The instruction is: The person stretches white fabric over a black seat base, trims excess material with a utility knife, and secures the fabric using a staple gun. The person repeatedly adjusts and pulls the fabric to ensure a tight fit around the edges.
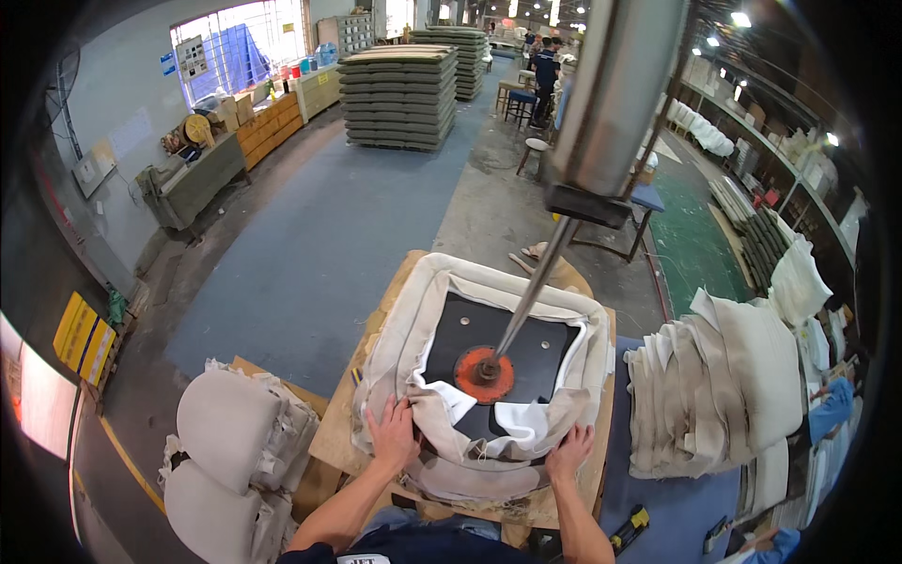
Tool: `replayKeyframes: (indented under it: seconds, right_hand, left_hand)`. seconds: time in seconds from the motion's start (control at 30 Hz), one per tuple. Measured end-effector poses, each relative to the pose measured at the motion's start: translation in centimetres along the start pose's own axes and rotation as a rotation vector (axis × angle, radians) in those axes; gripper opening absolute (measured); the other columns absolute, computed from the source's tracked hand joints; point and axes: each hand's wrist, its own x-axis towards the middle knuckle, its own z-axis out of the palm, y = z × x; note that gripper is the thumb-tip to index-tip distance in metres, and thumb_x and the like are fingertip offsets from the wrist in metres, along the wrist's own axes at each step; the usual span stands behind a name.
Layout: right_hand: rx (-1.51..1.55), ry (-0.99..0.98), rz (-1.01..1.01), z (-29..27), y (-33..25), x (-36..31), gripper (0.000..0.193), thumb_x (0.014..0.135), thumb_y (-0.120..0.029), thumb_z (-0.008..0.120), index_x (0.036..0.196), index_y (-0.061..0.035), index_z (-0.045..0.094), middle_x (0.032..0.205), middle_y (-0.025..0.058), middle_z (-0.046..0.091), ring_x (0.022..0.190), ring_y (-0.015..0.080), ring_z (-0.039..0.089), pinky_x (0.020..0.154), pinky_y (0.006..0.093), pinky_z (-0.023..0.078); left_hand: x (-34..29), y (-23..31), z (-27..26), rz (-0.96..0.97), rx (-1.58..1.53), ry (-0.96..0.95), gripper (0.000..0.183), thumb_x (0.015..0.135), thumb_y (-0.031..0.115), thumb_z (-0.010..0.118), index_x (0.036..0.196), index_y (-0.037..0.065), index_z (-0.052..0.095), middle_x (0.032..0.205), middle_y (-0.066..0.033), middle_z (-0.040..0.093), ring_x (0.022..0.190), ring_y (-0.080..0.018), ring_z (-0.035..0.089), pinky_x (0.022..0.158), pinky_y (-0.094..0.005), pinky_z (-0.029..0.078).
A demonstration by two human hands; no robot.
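Observation:
A beige fabric seat cover (pixel 395 352) lies around a black board (pixel 460 329) on a wooden worktop (pixel 334 428). On the board presses an orange disc (pixel 474 387) at the lower end of a metal rod (pixel 545 273). My left hand (pixel 395 436) grips the cover's near left edge, its fingers bent over the fabric. At the near right corner, my right hand (pixel 567 455) has its fingers closed on the same cover. White lining (pixel 519 423) shows folded out along the near side, between the hands.
Grey cushions (pixel 225 423) are piled at the left. Stacked beige covers (pixel 709 395) lie on a blue surface (pixel 644 498) at the right, with a yellow-and-black tool (pixel 629 529) near its front. Tall stacks of grey padded panels (pixel 399 99) stand ahead. A person (pixel 543 80) stands far off.

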Motion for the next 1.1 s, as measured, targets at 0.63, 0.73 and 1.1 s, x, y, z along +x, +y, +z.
replayKeyframes:
  seconds: [0.63,0.73,1.1]
  right_hand:
    - [-0.13,0.0,0.248,0.9,-6.2,-4.1,0.057,0.083,-0.006,0.063,0.139,-0.0009,0.051,0.142,0.0164,0.048,0.145,0.0418,0.029,0.113,0.0613,0.025]
    - [-0.149,0.0,0.236,1.3,-5.9,-3.9,0.058,0.081,-0.005,0.063,0.138,-0.0009,0.051,0.142,0.0163,0.047,0.145,0.0416,0.03,0.113,0.0612,0.026]
    - [-0.123,-0.015,0.207,1.7,-4.3,-3.7,0.06,0.078,-0.01,0.066,0.136,-0.0012,0.053,0.142,0.0159,0.048,0.144,0.0404,0.031,0.113,0.0615,0.026]
  left_hand:
    - [3.7,-5.5,-1.3,0.149,-0.176,0.143,0.043,0.079,0.028,0.077,0.117,0.011,0.067,0.138,-0.0033,0.062,0.143,-0.0273,0.044,0.119,-0.0702,0.015]
    - [3.8,-5.7,-1.4,0.147,-0.197,0.137,0.044,0.079,0.028,0.077,0.119,0.01,0.068,0.137,-0.0035,0.062,0.143,-0.0276,0.044,0.119,-0.0702,0.015]
    - [1.7,-5.1,-2.0,0.091,-0.234,0.105,0.045,0.08,0.028,0.074,0.12,0.009,0.066,0.14,-0.0054,0.06,0.144,-0.0291,0.043,0.119,-0.0708,0.013]
